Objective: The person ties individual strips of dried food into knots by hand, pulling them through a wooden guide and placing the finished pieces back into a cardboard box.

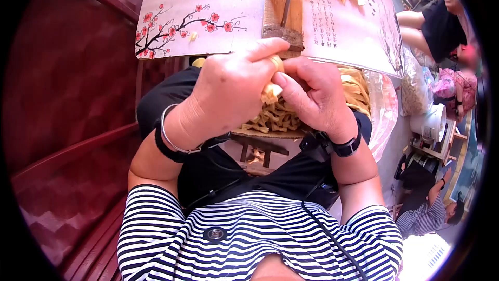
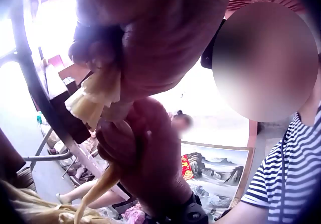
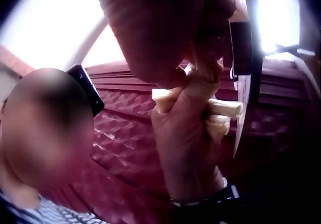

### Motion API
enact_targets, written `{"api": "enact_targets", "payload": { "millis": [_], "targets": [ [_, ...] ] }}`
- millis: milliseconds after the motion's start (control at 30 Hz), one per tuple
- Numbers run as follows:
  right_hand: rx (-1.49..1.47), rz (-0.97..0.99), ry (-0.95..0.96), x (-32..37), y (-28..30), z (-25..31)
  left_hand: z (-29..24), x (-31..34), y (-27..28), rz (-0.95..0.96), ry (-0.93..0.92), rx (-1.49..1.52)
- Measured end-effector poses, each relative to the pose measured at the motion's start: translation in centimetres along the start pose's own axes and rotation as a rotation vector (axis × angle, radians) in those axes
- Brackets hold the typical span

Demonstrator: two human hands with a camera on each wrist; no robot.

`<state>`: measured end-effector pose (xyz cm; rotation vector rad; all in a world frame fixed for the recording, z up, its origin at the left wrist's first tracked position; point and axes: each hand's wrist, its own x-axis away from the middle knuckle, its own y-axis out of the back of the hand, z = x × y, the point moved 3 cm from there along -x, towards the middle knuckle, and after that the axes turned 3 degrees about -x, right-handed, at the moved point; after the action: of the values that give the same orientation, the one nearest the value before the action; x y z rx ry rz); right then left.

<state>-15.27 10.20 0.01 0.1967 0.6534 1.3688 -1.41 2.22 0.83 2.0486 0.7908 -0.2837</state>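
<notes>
The left hand has its fingers curled snugly round a bundle of yellowish strips, seemingly to keep it together, while the right hand pinches it above the heaped strips.

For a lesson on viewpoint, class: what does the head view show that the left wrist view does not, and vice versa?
Only the head view: the blossom-painted board and the round badge.
Only the left wrist view: the camera wearer's blurred head.
Both: the left hand, the right hand, the yellow strips they hold and the striped shirt.
</notes>
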Motion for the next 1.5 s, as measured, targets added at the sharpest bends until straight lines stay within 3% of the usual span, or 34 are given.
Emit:
{"api": "enact_targets", "payload": {
  "millis": [100,133,233,267,367,400,500,533,567,633,800,967,1067,1167,1267,1300,1367,1433,1500],
  "targets": [
    [-0.114,0.111,-0.284,0.3,0.3,-1.1,0.3,0.2,-0.3,-0.011,-0.066,0.025],
    [-0.346,0.085,-0.363,0.4,0.0,-1.2,0.3,0.0,-0.3,-0.084,-0.084,0.18],
    [-0.727,0.344,-0.543,0.7,0.4,-1.2,1.1,-0.6,2.5,-0.138,-0.028,0.405],
    [-0.827,0.34,-0.572,1.2,0.2,-1.7,1.7,-0.1,3.1,-0.246,0.124,0.619],
    [-1.048,0.365,-0.61,1.6,-0.1,-2.4,2.3,0.1,2.2,-0.312,0.098,0.682],
    [-1.057,0.314,-0.662,1.3,-0.2,-2.3,2.9,0.1,2.0,-0.311,0.166,0.628],
    [-1.052,0.213,-0.66,0.9,-0.5,-2.1,3.9,0.2,1.0,-0.007,0.297,0.946],
    [-0.987,0.227,-0.714,0.9,-0.6,-1.8,3.2,-0.2,0.4,-0.002,0.239,0.972],
    [-0.95,0.32,-0.803,1.0,-0.5,-1.7,2.9,-0.1,-0.2,0.025,0.34,0.928],
    [-1.041,0.279,-0.84,1.0,-0.2,-2.0,2.5,0.2,0.1,0.028,0.451,0.955],
    [-0.611,-0.056,-0.519,-0.4,2.5,-1.8,3.1,-0.5,1.3,-0.188,0.463,0.888],
    [-0.036,-0.449,-0.171,-2.8,3.6,-4.0,5.2,-2.7,-0.6,-0.269,0.483,0.468],
    [0.252,-0.358,-0.233,-3.9,3.3,-4.9,5.7,-3.4,-1.8,-0.289,0.37,0.118],
    [0.394,-0.461,-0.268,-3.5,4.3,-6.0,5.7,-3.3,-1.7,-0.254,0.427,-0.08],
    [0.208,-0.542,-0.155,-2.0,3.8,-4.5,5.7,-2.1,-0.6,-0.28,0.452,-0.084],
    [0.155,-0.555,-0.132,-1.4,3.5,-3.7,5.4,-1.7,-0.1,-0.343,0.351,-0.009],
    [0.046,-0.483,0.045,-0.9,2.6,-2.0,4.6,-1.4,0.5,-0.462,0.148,0.158],
    [0.193,-0.389,0.45,-1.3,1.8,-1.2,2.0,-1.4,0.2,-0.393,0.203,0.352],
    [0.211,-0.276,0.514,-0.8,1.2,0.1,0.7,-0.8,-0.9,-0.261,0.264,0.546]
  ]
}}
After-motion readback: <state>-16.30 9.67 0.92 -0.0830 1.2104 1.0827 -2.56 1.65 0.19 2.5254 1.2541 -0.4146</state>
